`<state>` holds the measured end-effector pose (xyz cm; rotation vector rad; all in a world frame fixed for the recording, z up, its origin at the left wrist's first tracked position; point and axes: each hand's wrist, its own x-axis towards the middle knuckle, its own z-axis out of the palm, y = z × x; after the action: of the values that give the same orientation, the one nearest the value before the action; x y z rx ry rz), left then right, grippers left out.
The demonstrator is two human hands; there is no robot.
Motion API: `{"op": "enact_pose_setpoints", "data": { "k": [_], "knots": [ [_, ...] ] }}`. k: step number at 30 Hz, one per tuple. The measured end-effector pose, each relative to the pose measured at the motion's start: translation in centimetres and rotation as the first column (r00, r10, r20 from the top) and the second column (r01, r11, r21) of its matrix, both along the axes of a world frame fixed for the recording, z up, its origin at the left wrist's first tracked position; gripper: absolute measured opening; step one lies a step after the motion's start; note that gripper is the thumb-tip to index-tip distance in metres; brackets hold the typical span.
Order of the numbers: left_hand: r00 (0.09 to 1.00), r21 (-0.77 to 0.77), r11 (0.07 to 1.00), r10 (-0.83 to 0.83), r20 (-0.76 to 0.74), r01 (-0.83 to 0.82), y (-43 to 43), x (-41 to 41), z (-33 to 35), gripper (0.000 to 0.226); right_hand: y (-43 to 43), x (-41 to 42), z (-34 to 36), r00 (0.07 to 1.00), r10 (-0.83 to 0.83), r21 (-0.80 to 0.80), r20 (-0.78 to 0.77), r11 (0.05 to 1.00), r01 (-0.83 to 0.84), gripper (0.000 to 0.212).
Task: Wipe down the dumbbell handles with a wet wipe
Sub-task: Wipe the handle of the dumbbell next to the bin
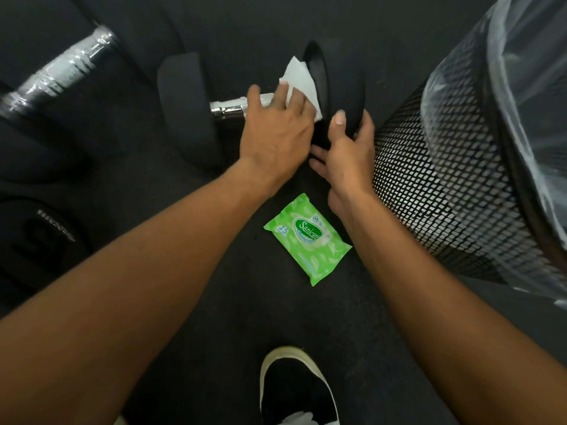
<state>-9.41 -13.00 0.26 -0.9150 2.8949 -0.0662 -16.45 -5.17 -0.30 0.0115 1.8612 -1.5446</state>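
Head view showed the left hand (276, 130) curling the wet wipe (299, 84) around the dumbbell handle (228, 107) far centre, right hand (349, 148) gripping the end plate (354, 87); steadying it while twisting along the chrome seemed best.

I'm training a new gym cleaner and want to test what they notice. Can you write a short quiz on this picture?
1. True or false: the left hand holds the white wipe against the dumbbell handle.
2. What does the right hand grip? A) a water bottle B) the dumbbell's black end C) a phone
3. Fill in: the green wipes pack lies on the ___.
Key: 1 true; 2 B; 3 floor.
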Motion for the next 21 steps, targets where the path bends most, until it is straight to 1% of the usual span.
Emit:
{"op": "enact_pose_setpoints", "data": {
  "k": [3,5,6,7,9,10,11,12,13,14,15,16,17,18,19,20,21],
  "knots": [
    [1.000,-0.051,0.999,-0.015,-0.016,0.014,1.2,0.8,-0.5,0.040,0.2,-0.1,0.0,0.999,-0.011,-0.048,0.043,0.999,0.013,0.054],
    [0.997,-0.097,0.994,0.044,-0.057,-0.049,1.4,0.6,-0.5,0.040,0.4,-0.1,-0.1,0.999,0.006,-0.043,0.042,0.999,-0.004,0.055],
    [0.995,-0.089,0.993,0.074,-0.073,-0.080,1.5,0.3,-0.5,0.040,0.5,-0.1,-0.1,0.999,0.007,-0.044,0.043,0.999,-0.005,0.055],
    [0.991,-0.043,0.993,0.104,-0.086,-0.108,1.7,-0.1,-0.6,0.040,0.5,-0.1,-0.1,0.999,0.003,-0.052,0.050,0.999,0.000,0.056],
    [0.973,0.127,0.978,0.185,-0.141,-0.168,2.3,-0.6,-0.9,0.038,0.5,-0.1,-0.1,0.998,-0.010,-0.066,0.063,0.998,0.014,0.054],
    [0.948,0.236,0.951,0.249,-0.198,-0.201,2.6,-0.8,-1.0,0.037,0.4,-0.1,-0.1,0.998,-0.014,-0.065,0.059,0.998,0.018,0.053],
    [0.901,0.359,0.903,0.342,-0.265,-0.237,2.9,-1.0,-1.0,0.036,0.4,-0.1,-0.1,0.999,-0.017,-0.062,0.050,0.998,0.020,0.053],
    [0.826,0.498,0.822,0.469,-0.313,-0.278,3.2,-1.2,-1.0,0.036,0.4,-0.2,-0.1,0.999,-0.021,-0.059,0.043,0.998,0.023,0.054],
    [0.722,0.639,0.701,0.615,-0.318,-0.315,3.2,-1.6,-1.2,0.036,0.4,-0.2,-0.2,0.999,-0.024,-0.057,0.043,0.998,0.026,0.054],
    [0.593,0.768,0.546,0.755,-0.279,-0.335,3.2,-2.2,-1.4,0.037,0.5,-0.3,-0.2,0.999,-0.023,-0.056,0.041,0.998,0.025,0.054],
    [0.445,0.874,0.367,0.872,-0.204,-0.318,3.0,-2.7,-1.6,0.036,0.6,-0.3,-0.2,0.999,-0.017,-0.053,0.035,0.998,0.019,0.055],
    [0.297,0.953,0.177,0.950,-0.100,-0.246,2.9,-3.2,-1.6,0.033,0.6,-0.3,-0.2,1.000,-0.011,-0.049,0.029,0.999,0.012,0.054],
    [0.170,0.991,0.006,0.985,0.017,-0.135,2.7,-3.7,-1.7,0.030,0.6,-0.3,-0.2,1.000,-0.008,-0.048,0.027,0.999,0.010,0.053],
    [0.075,0.992,-0.129,0.989,0.129,-0.005,2.5,-4.0,-1.8,0.026,0.6,-0.3,-0.2,1.000,-0.010,-0.054,0.030,0.998,0.011,0.053],
    [0.015,0.968,-0.224,0.975,0.223,0.110,2.3,-4.2,-1.9,0.021,0.6,-0.3,-0.2,0.999,-0.011,-0.057,0.031,0.998,0.013,0.053],
    [-0.019,0.940,-0.288,0.955,0.296,0.182,2.1,-4.3,-1.9,0.019,0.6,-0.4,-0.2,1.000,-0.008,-0.050,0.028,0.999,0.010,0.053],
    [-0.033,0.918,-0.333,0.937,0.348,0.216,2.0,-4.1,-1.9,0.017,0.6,-0.4,-0.2,1.000,-0.003,-0.036,0.023,0.999,0.004,0.054]
  ]
}}
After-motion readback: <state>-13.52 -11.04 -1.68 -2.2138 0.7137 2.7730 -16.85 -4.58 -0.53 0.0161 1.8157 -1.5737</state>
